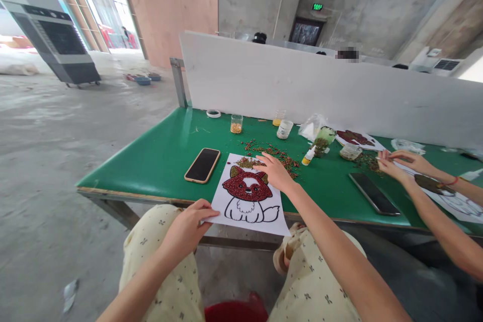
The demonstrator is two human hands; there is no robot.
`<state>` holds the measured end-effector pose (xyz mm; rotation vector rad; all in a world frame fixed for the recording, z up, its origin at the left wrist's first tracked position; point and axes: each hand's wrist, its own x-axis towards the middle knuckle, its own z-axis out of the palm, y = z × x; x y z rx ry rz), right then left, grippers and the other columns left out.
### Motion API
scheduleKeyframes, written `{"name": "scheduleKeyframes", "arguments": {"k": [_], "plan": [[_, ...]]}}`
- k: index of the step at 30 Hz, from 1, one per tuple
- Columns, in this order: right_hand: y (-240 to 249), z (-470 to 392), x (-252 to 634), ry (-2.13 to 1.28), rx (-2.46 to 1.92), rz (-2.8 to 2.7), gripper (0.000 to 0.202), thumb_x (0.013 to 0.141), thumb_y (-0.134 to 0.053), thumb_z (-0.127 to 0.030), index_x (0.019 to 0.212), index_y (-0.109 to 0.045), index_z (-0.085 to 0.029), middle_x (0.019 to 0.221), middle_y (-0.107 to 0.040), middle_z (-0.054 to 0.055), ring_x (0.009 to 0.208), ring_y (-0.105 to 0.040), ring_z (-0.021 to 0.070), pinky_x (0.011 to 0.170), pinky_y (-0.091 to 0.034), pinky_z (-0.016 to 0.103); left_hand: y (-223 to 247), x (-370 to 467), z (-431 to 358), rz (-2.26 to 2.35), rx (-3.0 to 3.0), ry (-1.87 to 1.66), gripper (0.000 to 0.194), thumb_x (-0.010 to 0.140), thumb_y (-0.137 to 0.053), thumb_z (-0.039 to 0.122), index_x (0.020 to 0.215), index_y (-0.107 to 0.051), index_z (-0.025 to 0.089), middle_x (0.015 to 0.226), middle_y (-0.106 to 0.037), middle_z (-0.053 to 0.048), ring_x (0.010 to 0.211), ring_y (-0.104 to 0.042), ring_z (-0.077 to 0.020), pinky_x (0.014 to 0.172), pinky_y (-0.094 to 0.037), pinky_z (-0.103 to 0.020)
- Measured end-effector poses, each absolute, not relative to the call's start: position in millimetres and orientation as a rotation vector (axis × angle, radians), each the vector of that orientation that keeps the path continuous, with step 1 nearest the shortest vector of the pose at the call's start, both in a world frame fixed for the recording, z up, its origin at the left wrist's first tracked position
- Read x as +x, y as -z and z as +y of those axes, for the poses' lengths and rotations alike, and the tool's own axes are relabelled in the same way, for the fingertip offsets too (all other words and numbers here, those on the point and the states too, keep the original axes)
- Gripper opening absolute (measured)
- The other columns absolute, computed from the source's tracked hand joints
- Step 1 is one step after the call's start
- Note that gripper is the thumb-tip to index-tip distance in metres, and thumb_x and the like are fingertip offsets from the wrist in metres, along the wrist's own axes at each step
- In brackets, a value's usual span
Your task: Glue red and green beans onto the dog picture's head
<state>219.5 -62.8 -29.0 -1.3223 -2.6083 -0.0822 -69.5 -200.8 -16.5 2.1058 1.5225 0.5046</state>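
Observation:
A white sheet [217, 206] with an outlined fox lies at the green table's front edge, its lower part overhanging. Dark red pieces cover the fox's head [241, 190]; green ones fill its ears, and the body is bare white. My left hand [192, 219] pinches the sheet's lower left corner. Over the sheet's upper right, my right hand [274, 171] has its fingers spread, near loose green and red beans [247, 162] at the top edge. More mixed beans [289, 161] are scattered on the table behind it.
A phone [203, 165] lies left of the sheet. Behind stand a cup of orange kernels [236, 124], another cup [285, 130] and a glue bottle [308, 155]. On the right are a dark phone [373, 194] and a co-worker's hands [400, 163] over another picture. A white partition [302, 85] borders the table [151, 161].

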Motion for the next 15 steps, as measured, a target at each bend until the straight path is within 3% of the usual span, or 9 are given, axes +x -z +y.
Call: {"name": "scheduleKeyframes", "arguments": {"k": [7, 11, 15], "plan": [[32.4, -61.4, 220.0, 0.185, -1.48, -2.548, 0.056, 0.072, -0.039, 0.006, 0.117, -0.061, -0.019, 0.138, -0.042, 0.009, 0.133, -0.025, 0.0246, 0.104, -0.029, 0.044, 18.2, -69.1, -201.8, 1.518, 2.105, -0.516, 0.037, 0.074, -0.041, 0.014, 0.095, -0.07, 0.024, 0.105, -0.06, -0.005, 0.089, -0.059, -0.0178, 0.079, -0.046, -0.026], [34.3, -59.4, 222.2, 0.144, -1.449, -2.583, 0.062, 0.071, -0.038, 0.007, 0.121, -0.058, -0.023, 0.14, -0.041, 0.006, 0.134, -0.025, 0.0218, 0.105, -0.029, 0.041, 17.9, -68.6, -202.4, 1.531, 2.111, -0.487, 0.037, 0.075, -0.041, 0.014, 0.096, -0.07, 0.023, 0.106, -0.06, -0.005, 0.09, -0.059, -0.0185, 0.08, -0.046, -0.027], [35.5, -58.1, 224.6, 0.146, -1.577, -2.524, 0.056, 0.075, -0.038, 0.004, 0.12, -0.059, -0.021, 0.14, -0.041, 0.008, 0.134, -0.023, 0.0248, 0.104, -0.029, 0.045, 18.8, -69.4, -203.6, 1.519, 2.119, -0.499, 0.037, 0.076, -0.04, 0.014, 0.097, -0.07, 0.023, 0.106, -0.059, -0.005, 0.091, -0.059, -0.0182, 0.082, -0.045, -0.026]]}}
